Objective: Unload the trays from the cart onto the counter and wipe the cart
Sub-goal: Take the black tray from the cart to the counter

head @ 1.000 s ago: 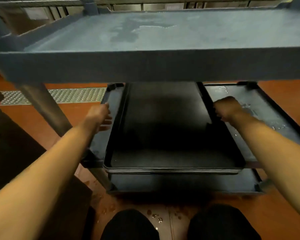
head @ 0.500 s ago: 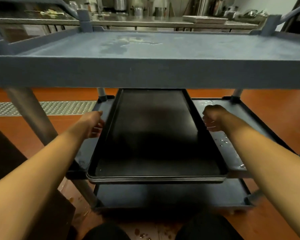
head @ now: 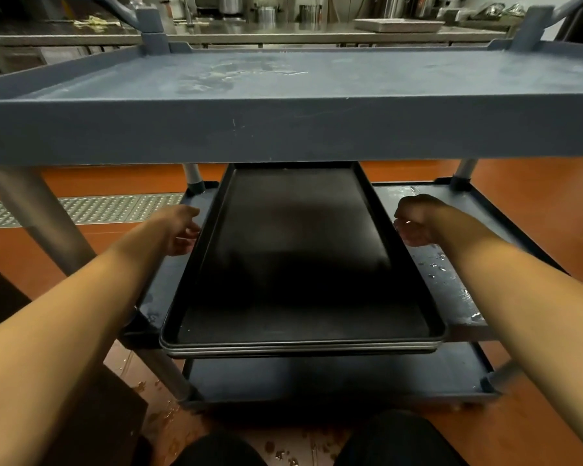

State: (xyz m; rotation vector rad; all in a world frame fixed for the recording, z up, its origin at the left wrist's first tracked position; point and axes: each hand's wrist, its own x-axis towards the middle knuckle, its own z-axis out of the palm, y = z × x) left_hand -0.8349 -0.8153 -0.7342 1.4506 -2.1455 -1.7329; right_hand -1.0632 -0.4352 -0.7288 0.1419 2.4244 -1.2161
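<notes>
Stack of black rectangular metal trays (head: 303, 264) between both hands; left hand (head: 179, 232) and right hand (head: 414, 220) apparently grip its long edges, fingertips hidden.

This is a commercial kitchen. A long steel counter (head: 283, 37) holds metal pots (head: 266, 13) (all stainless), and the orange floor (head: 535, 203) has a drain grate (head: 81, 208).

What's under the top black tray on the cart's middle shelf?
More trays: stacked rims show under the top tray at its near edge. The exact count is unclear, and the middle shelf beneath the stack is covered.
</notes>
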